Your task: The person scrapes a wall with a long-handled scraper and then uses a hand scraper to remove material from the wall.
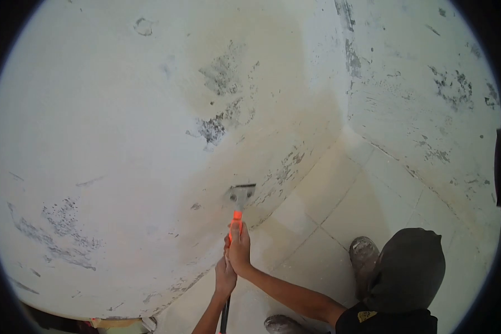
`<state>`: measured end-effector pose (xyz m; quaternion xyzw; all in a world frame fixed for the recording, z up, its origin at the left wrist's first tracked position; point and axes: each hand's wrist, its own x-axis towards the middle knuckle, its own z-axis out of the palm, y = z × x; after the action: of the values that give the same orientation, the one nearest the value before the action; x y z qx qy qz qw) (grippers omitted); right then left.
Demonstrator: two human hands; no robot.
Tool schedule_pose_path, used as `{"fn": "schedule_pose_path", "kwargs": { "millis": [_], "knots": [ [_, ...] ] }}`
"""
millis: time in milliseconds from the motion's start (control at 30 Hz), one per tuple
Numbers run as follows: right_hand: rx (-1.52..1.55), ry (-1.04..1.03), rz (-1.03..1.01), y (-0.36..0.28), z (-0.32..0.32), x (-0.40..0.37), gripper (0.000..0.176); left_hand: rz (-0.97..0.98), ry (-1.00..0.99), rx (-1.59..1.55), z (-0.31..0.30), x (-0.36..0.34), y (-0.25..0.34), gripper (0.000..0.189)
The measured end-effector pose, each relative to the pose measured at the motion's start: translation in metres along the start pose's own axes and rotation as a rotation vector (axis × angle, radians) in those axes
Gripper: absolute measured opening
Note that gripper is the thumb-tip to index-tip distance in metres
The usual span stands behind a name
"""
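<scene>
A long-handled scraper (pixel 242 193) has a grey head with a straight dark blade edge and a bright orange neck. Its blade overlaps the stained lower part of the white wall (pixel 122 139), beside dark scuffed patches. My right hand (pixel 240 250) wraps around the orange section just below the head, thumb along it. Directly beneath it, my left hand (pixel 225 275) is closed around the handle. The black lower shaft (pixel 224 316) runs down past my left wrist to the bottom of the view.
Pale floor tiles (pixel 317 222) meet the wall along a dirty joint. A second marked wall (pixel 417 111) forms a corner at right. Two dusty shoes, one by dark grey cloth (pixel 409 273), stand on the tiles. Some objects (pixel 117 323) lie at the lower left edge.
</scene>
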<state>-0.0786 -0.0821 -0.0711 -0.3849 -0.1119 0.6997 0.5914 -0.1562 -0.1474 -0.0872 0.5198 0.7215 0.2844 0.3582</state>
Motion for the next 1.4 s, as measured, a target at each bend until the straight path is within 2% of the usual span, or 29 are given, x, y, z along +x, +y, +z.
{"fn": "schedule_pose_path", "kwargs": {
  "millis": [100,200,267,300,367,500,567,633,700,800,867,967,1000,1067,1100,1200,1233,1300,1333,1400],
  "knots": [
    [0.079,0.045,-0.062,-0.013,0.003,0.017,0.038,0.053,-0.047,0.088,-0.002,0.015,0.027,0.065],
    [0.102,0.023,-0.011,-0.022,0.002,0.012,0.038,-0.001,-0.049,0.135,-0.001,0.014,0.033,0.065],
    [0.022,-0.003,-0.017,-0.007,-0.002,0.003,0.039,0.075,-0.008,0.087,0.006,0.006,-0.002,0.064],
    [-0.066,-0.019,-0.009,0.001,-0.003,-0.002,0.041,0.068,0.031,-0.008,0.009,-0.003,-0.021,0.059],
    [-0.047,-0.046,-0.010,0.002,0.000,-0.004,0.040,0.070,0.080,-0.128,0.010,-0.009,-0.030,0.050],
    [0.046,-0.038,-0.020,-0.019,0.011,-0.004,0.038,0.008,0.039,-0.028,-0.008,0.001,0.008,0.052],
    [0.070,-0.022,-0.021,-0.030,0.017,-0.003,0.037,-0.004,-0.028,0.049,-0.013,0.009,0.030,0.063],
    [0.093,-0.012,-0.032,-0.030,0.018,-0.004,0.036,0.023,-0.009,0.066,-0.012,0.006,0.026,0.063],
    [-0.023,-0.034,-0.020,-0.016,0.014,-0.008,0.036,0.059,0.006,0.091,-0.010,-0.001,0.018,0.064],
    [-0.010,-0.048,-0.028,-0.016,0.013,-0.008,0.036,0.034,0.065,-0.048,-0.005,-0.004,0.015,0.064],
    [0.018,-0.032,-0.035,-0.030,0.016,-0.002,0.035,0.069,0.010,0.069,-0.009,0.004,0.026,0.064],
    [0.047,-0.019,-0.044,-0.033,0.014,-0.004,0.034,-0.056,-0.023,0.043,-0.007,0.008,0.028,0.064],
    [0.058,-0.015,-0.050,-0.035,0.015,-0.003,0.034,-0.052,-0.020,0.040,-0.004,0.008,0.023,0.064],
    [0.007,-0.027,-0.030,-0.024,0.009,-0.010,0.033,0.055,0.064,-0.084,0.004,-0.001,0.004,0.051],
    [-0.044,-0.036,-0.005,-0.024,0.009,-0.012,0.033,0.134,0.075,-0.042,0.007,-0.007,0.003,0.051],
    [-0.041,-0.046,-0.046,-0.022,0.009,-0.005,0.038,0.102,0.107,-0.061,0.007,0.000,-0.002,0.051],
    [-0.043,-0.040,-0.036,-0.028,0.011,-0.001,0.038,0.091,0.104,-0.061,0.004,0.004,0.014,0.051],
    [0.032,-0.024,-0.115,-0.039,0.015,0.011,0.039,0.065,-0.022,0.056,-0.003,0.016,0.043,0.063],
    [0.025,-0.028,-0.118,-0.040,0.013,0.010,0.039,0.067,-0.019,0.049,0.001,0.017,0.037,0.063],
    [-0.017,-0.042,-0.095,-0.038,0.009,0.005,0.040,0.128,0.076,-0.010,0.008,0.014,0.019,0.051]
  ]
}}
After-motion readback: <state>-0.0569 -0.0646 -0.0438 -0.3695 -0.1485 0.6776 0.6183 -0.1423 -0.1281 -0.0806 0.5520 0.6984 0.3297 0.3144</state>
